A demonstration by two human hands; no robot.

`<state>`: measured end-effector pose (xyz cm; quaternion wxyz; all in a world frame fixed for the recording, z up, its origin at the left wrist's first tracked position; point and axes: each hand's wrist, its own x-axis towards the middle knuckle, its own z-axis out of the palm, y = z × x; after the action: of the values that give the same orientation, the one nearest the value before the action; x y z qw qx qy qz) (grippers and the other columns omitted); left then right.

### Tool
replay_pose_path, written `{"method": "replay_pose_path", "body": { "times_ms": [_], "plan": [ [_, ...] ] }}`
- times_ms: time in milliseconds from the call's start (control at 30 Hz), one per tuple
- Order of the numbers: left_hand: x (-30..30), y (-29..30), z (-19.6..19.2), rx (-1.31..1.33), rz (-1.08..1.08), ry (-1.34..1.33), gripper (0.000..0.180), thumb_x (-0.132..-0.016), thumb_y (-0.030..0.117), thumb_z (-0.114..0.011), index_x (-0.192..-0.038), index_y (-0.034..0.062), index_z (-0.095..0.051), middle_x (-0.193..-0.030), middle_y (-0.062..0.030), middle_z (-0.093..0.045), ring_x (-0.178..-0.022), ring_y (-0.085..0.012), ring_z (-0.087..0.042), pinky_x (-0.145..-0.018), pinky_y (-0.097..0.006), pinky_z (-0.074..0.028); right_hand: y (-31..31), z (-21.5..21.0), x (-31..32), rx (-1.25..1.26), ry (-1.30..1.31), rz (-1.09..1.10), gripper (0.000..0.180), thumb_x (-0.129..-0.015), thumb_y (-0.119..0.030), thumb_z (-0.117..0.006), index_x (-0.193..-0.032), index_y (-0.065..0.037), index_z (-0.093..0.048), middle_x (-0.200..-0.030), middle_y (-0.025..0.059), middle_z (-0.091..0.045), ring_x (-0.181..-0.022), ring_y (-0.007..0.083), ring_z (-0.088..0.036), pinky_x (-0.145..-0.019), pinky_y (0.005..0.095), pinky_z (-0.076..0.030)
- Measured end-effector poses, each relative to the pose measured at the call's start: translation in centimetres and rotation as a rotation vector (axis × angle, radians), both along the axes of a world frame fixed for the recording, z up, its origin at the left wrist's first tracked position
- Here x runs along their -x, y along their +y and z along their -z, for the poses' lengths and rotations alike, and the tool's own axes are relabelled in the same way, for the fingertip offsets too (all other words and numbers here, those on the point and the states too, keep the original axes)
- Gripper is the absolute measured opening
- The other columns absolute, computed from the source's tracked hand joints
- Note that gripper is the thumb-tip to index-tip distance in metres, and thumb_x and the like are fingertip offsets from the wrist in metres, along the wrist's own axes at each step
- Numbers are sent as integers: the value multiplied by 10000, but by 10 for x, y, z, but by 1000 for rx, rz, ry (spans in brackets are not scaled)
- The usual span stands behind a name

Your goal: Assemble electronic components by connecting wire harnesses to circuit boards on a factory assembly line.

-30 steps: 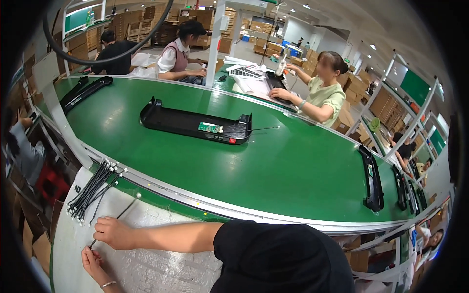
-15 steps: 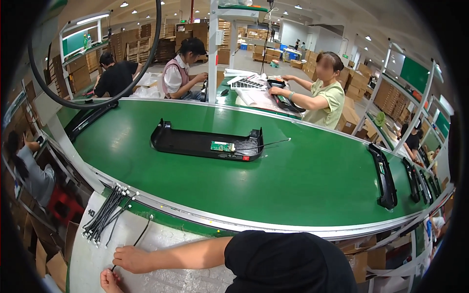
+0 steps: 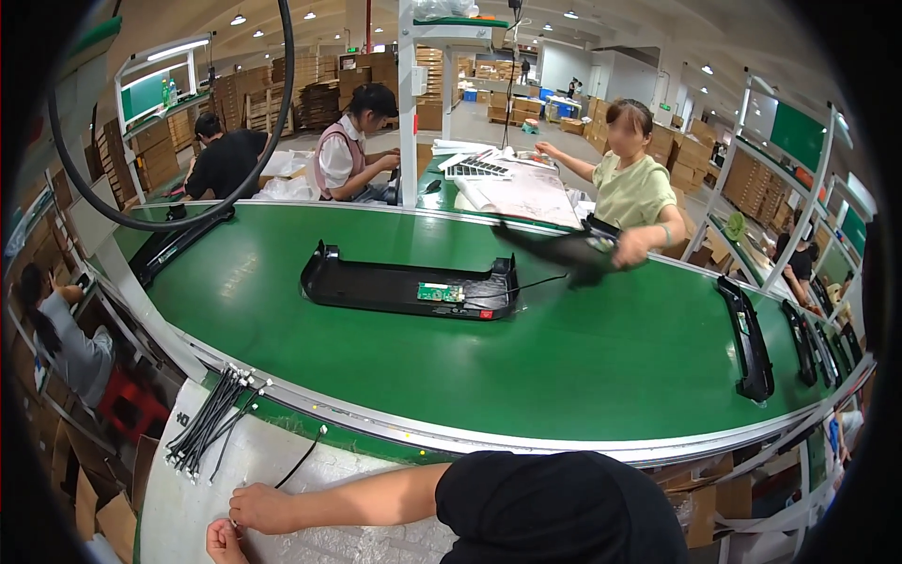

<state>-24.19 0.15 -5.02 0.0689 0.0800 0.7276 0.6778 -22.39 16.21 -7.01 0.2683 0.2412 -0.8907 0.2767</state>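
Head view: one cable in hand at the left end of the bench

Right hand: fingers curled closed, with a single black cable running into the grip. Left hand: fingers bent, tips drawn together just beside the right; whether they grip the cable is too small to confirm. The cable's exposed length slants over the white worktop, its far white connector toward the green-topped bench. A bundle of black cables lies near, apart from both hands. Across the bench sits a black plastic housing bearing a green circuit board.

Handling, as judged: steady the wire with the right hand, leave fine finger work to the left, pinch close to the end, avoid sharp bends, and keep the loose length clear of the bundle.
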Motion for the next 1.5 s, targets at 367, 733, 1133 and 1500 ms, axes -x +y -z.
{"method": "replay_pose_path", "body": {
  "times_ms": [367, 733, 1133, 1500],
  "plan": [
    [-3, -3, 4, -19, 9, -50, 102, -841, 25, -570, -919, -24, -614, -806, -23, -573, -713, -119, -516, -671, -233, -453, -6, 8, 2, 29, -125, -10, 76, -690, -83, -600, -757, -54, -620, -807, 106, -611, -814, 296, -617, -710, 384, -494],
    [-3, 6, 2, -51, 25, -91, 126, -861, 10, -606, -974, -44, -605, -814, -23, -582, -701, -107, -526, -676, -218, -471, 6, -6, 2, 17, -225, -12, 70, -733, -88, -567, -782, -43, -590, -826, 104, -592, -795, 300, -624, -675, 402, -500],
    [24, -20, 34, 63, 147, 87, 175, -839, -32, -582, -1004, 26, -582, -785, 46, -590, -642, -11, -482, -571, -134, -354, 7, -10, 0, 26, -183, -44, 97, -769, -131, -587, -783, -35, -591, -814, 106, -602, -770, 308, -618, -685, 406, -491],
    [16, -13, 28, 110, 119, 141, 159, -848, -48, -569, -998, -3, -593, -789, 24, -579, -701, -37, -511, -646, -165, -415, 5, -17, -2, -119, -395, 6, 185, -808, -152, -566, -931, -16, -549, -773, 156, -640, -723, 347, -627, -659, 440, -482]
  ]
}}
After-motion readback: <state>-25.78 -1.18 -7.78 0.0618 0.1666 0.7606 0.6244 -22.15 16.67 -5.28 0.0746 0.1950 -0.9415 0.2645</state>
